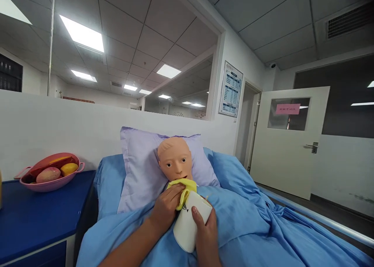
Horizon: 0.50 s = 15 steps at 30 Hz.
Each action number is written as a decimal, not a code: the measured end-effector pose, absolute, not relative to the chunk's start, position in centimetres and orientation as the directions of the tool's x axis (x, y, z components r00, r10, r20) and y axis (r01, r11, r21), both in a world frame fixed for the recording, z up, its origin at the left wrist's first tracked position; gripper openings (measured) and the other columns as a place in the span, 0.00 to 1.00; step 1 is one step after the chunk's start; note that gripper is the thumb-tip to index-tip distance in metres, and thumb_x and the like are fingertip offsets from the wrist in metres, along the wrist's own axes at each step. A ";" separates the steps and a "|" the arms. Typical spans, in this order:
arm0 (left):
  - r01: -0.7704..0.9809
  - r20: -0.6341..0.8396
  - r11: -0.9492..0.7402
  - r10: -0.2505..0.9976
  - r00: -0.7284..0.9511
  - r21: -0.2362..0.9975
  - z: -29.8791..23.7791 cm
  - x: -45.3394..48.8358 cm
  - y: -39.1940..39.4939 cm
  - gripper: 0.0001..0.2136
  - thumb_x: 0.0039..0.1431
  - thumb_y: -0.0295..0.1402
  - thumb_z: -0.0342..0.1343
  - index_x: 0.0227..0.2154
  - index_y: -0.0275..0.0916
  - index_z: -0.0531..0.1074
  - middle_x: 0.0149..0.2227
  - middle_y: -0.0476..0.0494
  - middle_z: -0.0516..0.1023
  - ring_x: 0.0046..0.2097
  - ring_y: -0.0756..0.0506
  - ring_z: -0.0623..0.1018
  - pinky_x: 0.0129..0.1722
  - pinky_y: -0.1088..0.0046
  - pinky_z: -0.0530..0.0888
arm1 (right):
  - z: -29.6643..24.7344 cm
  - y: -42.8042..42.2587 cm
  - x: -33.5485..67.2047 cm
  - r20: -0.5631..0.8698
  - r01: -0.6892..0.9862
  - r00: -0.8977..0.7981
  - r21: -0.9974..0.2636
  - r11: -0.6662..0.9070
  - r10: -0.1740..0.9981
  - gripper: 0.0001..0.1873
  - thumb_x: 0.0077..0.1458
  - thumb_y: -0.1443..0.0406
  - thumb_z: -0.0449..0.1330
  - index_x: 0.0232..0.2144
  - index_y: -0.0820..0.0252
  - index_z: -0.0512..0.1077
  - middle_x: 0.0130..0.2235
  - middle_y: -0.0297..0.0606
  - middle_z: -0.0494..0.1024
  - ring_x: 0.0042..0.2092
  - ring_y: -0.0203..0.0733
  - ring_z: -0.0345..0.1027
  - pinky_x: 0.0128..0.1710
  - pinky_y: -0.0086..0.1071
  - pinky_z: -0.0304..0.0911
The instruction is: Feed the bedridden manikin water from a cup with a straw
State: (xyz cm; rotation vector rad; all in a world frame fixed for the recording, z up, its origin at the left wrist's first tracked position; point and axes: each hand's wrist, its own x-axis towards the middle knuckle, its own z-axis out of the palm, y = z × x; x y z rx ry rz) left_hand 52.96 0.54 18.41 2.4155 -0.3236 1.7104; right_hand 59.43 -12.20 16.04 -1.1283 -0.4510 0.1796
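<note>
My left hand (168,204) is closed on a yellow cloth (189,184), which lies against the chin and mouth of a training manikin (174,158). Its head rests on a lilac pillow (137,162), eyes open, facing me. In my right hand (207,230) is a white mug (187,228) with a small black drawing on its side, tilted, its rim up near the cloth. My right thumb lies along the mug's wall; the other fingers are mostly hidden behind it. Blue bedding (248,220) covers the manikin below the neck.
On a blue bedside cabinet (37,224) at the left stands a pink basket (52,186) of fruit. A metal bed rail (327,216) runs along the right side. Beyond it a white door (289,150) stands ajar. A wall with windows is behind the bed.
</note>
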 end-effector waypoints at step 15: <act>-0.478 -0.036 0.459 0.748 0.662 0.749 15.5 47.5 0.6 0.14 0.52 0.32 0.64 0.41 0.35 0.75 0.35 0.38 0.84 0.38 0.39 0.83 0.37 0.68 0.80 | 15.9 -12.6 58.3 0.345 0.069 0.717 -0.899 0.432 0.606 0.41 0.46 0.48 0.69 0.58 0.54 0.61 0.45 0.40 0.79 0.41 0.50 0.75 0.38 0.41 0.72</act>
